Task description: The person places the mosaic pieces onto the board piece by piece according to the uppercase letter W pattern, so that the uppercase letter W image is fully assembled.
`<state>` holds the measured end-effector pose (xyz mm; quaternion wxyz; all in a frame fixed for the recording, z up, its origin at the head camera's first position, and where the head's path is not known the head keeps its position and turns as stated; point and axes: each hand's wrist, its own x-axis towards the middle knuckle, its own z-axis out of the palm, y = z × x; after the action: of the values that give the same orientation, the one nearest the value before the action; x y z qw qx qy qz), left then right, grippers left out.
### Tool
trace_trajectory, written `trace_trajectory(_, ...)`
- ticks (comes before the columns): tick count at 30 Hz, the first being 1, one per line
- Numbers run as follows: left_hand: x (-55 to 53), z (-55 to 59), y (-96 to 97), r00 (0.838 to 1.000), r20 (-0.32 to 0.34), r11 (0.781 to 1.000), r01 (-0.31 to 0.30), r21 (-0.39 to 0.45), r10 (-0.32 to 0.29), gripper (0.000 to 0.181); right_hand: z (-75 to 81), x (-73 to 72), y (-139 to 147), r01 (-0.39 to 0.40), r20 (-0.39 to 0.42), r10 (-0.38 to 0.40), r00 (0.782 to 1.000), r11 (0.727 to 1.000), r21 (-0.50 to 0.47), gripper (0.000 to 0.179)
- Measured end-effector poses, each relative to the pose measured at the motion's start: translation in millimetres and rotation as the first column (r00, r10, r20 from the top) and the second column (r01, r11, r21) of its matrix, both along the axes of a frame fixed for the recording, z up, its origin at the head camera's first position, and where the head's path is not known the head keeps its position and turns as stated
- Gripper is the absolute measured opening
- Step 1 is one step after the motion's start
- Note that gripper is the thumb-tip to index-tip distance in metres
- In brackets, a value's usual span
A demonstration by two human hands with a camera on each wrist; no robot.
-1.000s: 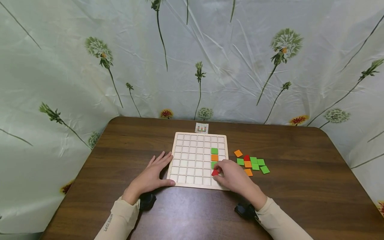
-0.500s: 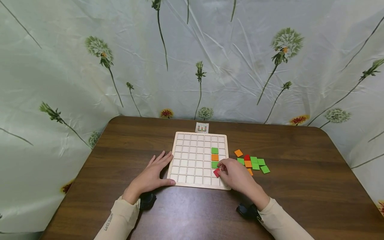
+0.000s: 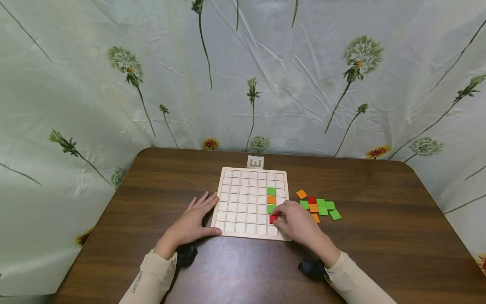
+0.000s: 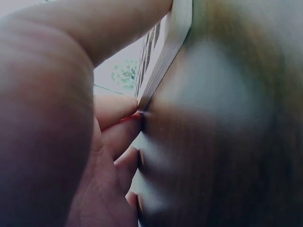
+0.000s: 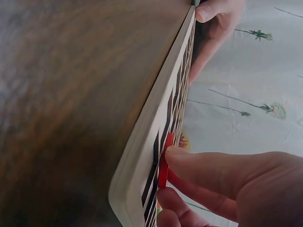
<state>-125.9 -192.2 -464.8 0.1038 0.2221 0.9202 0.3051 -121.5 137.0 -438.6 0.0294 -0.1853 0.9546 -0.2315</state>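
A pale wooden board (image 3: 243, 198) with a grid of square recesses lies on the table. My right hand (image 3: 298, 221) pinches a red square tile (image 3: 273, 219) between thumb and fingers at the board's lower right. In the right wrist view the thumb presses on the red tile (image 5: 164, 163), which stands a little proud of the grid. Directly above it in the same column sit a green tile (image 3: 271, 209), an orange tile (image 3: 271, 199) and another green tile (image 3: 271, 191). Along the board's left edge rests my left hand (image 3: 191, 219), fingers extended and thumb at the near corner.
Loose tiles lie on the table right of the board: several green tiles (image 3: 322, 207), a few orange ones (image 3: 301, 194) and a red one (image 3: 312, 199), partly overlapping. A small printed card (image 3: 255, 162) touches the board's far edge. A floral curtain (image 3: 243, 76) hangs behind the table.
The red tile has shifted slightly and turned from tilted to nearly square with the grid, still in my right hand's pinch. My left hand has stayed in place.
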Motion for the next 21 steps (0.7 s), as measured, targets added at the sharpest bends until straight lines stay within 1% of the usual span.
trace_trajectory(12, 1.1, -0.9, 0.2, 1.0, -0.001, 1.0, -0.002, 0.008, 0.002, 0.102, 0.2, -0.2, -4.1, -0.013, -0.014, 0.013, 1.0, 1.0, -0.008, 0.009)
trace_trajectory(21, -0.2, -0.5, 0.0, 1.0, -0.006, 1.0, -0.001, -0.002, 0.001, 0.102, -0.2, -3.2, -4.8, 0.003, 0.007, -0.003, 1.0, 1.0, -0.019, 0.009)
